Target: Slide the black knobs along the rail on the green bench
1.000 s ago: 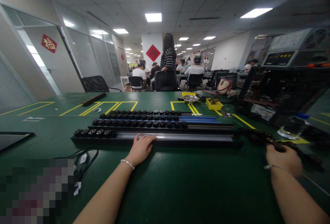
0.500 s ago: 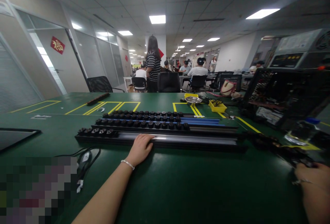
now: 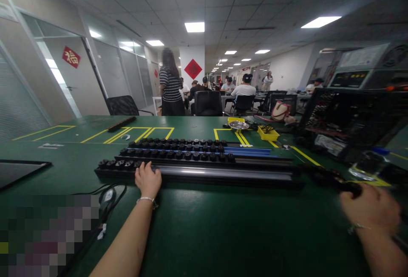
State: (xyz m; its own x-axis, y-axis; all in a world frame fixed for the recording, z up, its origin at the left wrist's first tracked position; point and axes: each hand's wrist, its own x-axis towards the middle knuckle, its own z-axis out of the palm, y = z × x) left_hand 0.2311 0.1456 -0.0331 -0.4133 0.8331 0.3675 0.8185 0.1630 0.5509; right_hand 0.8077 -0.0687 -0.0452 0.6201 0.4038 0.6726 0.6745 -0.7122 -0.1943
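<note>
Three long black rails lie side by side on the green table (image 3: 223, 234). The nearest rail (image 3: 223, 174) has a bare silver groove and a few black knobs (image 3: 117, 164) at its left end. My left hand (image 3: 147, 179) rests on this rail beside those knobs, fingers laid over its edge. The two farther rails (image 3: 178, 149) carry full rows of knobs. My right hand (image 3: 369, 209) is closed around the dark handle of a tool (image 3: 334, 181) at the rail's right end; the hand is blurred.
A yellow tray (image 3: 267, 132) and a metal bowl (image 3: 238, 125) sit at the back of the table. An open black machine frame (image 3: 350, 120) stands at right. Cables (image 3: 108, 196) lie near my left arm. A person in a striped shirt (image 3: 170, 92) stands beyond the table; others sit farther back.
My left hand slid left along the nearest rail to the knobs. My right hand swung out to the right, then came back toward the rail's end. The standing person walked left.
</note>
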